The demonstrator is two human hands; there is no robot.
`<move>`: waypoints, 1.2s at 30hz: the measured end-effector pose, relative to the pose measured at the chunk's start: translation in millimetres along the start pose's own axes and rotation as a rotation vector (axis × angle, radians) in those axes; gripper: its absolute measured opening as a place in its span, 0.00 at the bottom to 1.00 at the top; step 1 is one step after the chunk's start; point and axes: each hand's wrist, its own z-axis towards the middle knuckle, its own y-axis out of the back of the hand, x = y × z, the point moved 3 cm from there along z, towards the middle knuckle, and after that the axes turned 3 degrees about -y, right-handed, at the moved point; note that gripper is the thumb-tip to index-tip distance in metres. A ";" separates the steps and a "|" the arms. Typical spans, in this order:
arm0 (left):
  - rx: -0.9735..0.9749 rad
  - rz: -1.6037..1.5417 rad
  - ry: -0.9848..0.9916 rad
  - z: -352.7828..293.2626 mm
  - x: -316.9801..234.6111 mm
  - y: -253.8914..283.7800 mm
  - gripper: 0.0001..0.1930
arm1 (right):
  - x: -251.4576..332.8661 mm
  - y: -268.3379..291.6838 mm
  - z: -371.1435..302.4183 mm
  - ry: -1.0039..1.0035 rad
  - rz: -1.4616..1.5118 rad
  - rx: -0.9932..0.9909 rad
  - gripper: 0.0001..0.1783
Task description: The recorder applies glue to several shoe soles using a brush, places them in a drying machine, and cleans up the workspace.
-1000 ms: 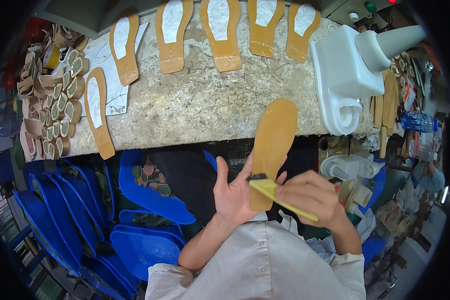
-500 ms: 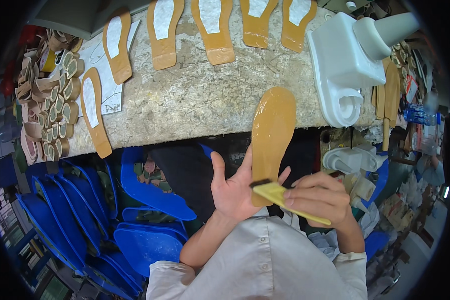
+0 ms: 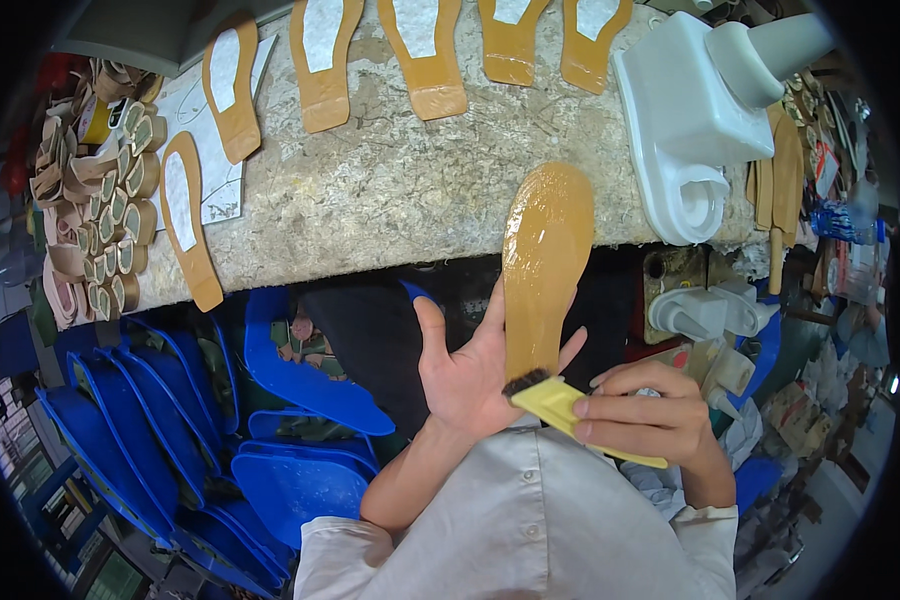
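A tan shoe insole (image 3: 548,235), wet and shiny on its upper face, is held along my left hand (image 3: 465,375). The thumb is spread to one side, and the other fingers reach behind the insole, so they are partly hidden. My right hand (image 3: 655,410) is closed on a yellow-handled brush (image 3: 555,405). Its dark bristles touch the narrow near end of the insole. Along the far side of the workbench (image 3: 390,190) lie several tan insoles (image 3: 435,100) with white patches. Another patched insole (image 3: 195,225) lies at the bench's left.
At the bench's right stands a white plastic container (image 3: 695,130) with a round opening. Stacked shoe parts (image 3: 120,180) fill the left end. Blue trays (image 3: 300,485) crowd the space below left. A smaller white container (image 3: 700,312) and a clear bottle (image 3: 855,225) are at right.
The brush has moved slightly down along the insole to its near end. More of the insole's wide end now looks glossy. The whole view has shifted a little.
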 end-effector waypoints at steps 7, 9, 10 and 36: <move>-0.042 0.001 -0.032 -0.4 1.2 1.4 0.51 | 4.3 0.0 -13.8 -0.040 0.110 0.053 0.14; -0.045 0.005 -0.036 -0.4 1.4 0.4 0.51 | 5.3 0.2 -9.6 -0.046 -0.025 -0.009 0.13; -0.048 0.010 -0.045 -0.6 1.2 -0.1 0.51 | 6.0 0.5 -10.0 -0.049 -0.027 -0.011 0.13; -0.005 0.123 -0.134 -10.2 -11.7 4.6 0.51 | -95.7 138.6 -12.5 -0.525 -0.167 -0.275 0.08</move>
